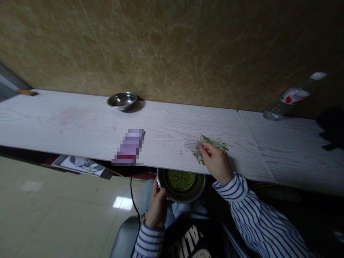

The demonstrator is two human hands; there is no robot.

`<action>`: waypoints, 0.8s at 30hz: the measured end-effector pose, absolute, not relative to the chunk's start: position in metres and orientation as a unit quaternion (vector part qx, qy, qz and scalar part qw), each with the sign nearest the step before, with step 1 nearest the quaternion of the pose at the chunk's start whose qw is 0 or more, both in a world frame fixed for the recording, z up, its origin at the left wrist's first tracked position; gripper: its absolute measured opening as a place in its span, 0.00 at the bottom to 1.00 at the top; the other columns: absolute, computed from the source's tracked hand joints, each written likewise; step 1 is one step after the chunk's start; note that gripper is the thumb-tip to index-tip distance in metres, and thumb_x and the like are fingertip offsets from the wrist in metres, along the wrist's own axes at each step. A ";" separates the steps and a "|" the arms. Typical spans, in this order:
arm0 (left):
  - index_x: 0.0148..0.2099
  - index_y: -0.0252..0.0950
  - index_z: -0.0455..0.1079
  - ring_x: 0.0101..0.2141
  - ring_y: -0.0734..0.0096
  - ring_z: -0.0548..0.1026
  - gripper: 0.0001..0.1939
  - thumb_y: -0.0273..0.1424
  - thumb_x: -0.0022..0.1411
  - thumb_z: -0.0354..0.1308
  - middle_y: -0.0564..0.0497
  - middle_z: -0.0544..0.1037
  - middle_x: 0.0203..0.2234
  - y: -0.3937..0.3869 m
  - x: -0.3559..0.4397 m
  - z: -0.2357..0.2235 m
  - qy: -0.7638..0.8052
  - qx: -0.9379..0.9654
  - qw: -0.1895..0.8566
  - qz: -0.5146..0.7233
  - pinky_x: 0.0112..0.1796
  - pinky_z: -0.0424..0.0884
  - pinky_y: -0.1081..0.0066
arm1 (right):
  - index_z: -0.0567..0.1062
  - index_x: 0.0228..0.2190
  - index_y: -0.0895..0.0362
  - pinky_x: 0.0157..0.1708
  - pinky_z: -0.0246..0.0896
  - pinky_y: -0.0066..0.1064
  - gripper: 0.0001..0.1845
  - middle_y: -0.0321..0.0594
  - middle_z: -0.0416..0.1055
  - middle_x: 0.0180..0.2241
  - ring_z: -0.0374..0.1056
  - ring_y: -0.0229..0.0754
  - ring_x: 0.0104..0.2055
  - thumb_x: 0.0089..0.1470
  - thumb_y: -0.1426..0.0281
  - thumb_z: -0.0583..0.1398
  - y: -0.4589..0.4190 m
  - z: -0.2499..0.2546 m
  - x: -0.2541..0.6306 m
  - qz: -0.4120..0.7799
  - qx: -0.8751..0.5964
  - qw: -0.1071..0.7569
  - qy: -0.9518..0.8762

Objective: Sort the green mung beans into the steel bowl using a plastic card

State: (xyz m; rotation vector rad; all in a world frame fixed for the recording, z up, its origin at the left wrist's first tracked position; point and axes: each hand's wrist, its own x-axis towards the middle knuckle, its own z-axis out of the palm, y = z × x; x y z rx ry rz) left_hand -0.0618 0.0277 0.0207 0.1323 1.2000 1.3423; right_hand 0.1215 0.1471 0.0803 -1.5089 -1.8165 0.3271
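Note:
My left hand [157, 206] grips the rim of a steel bowl [163, 188] full of small green beans, held just below the front edge of the white wooden table [80, 125]. My right hand [215, 161] rests on the tabletop with its fingers together, flat against a scatter of green beans [215, 142] lying on the wood. Both sleeves are blue-and-white striped.
An empty steel bowl [122, 100] sits at the table's back edge by the brown wall. A blurred-out flat object [130, 147] lies near the front edge. A plastic bottle [291, 96] lies at the far right. A cable [133, 195] hangs below the table, and papers [80, 165] lie underneath.

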 end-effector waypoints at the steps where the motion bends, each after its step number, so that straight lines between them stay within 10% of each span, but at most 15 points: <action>1: 0.64 0.45 0.64 0.33 0.71 0.71 0.39 0.25 0.47 0.61 0.49 0.76 0.45 0.028 -0.062 0.021 0.521 0.058 0.621 0.583 0.33 0.72 0.70 | 0.81 0.43 0.55 0.39 0.75 0.38 0.15 0.46 0.83 0.38 0.80 0.48 0.36 0.58 0.69 0.57 0.146 0.081 0.122 0.126 -0.590 0.367 -0.708; 24: 0.62 0.44 0.66 0.31 0.70 0.70 0.40 0.26 0.44 0.62 0.50 0.77 0.39 0.024 -0.067 0.018 0.534 0.064 0.611 0.581 0.31 0.69 0.71 | 0.80 0.45 0.55 0.40 0.76 0.38 0.16 0.46 0.83 0.39 0.80 0.48 0.38 0.58 0.69 0.57 0.136 0.075 0.113 0.173 -0.575 0.371 -0.708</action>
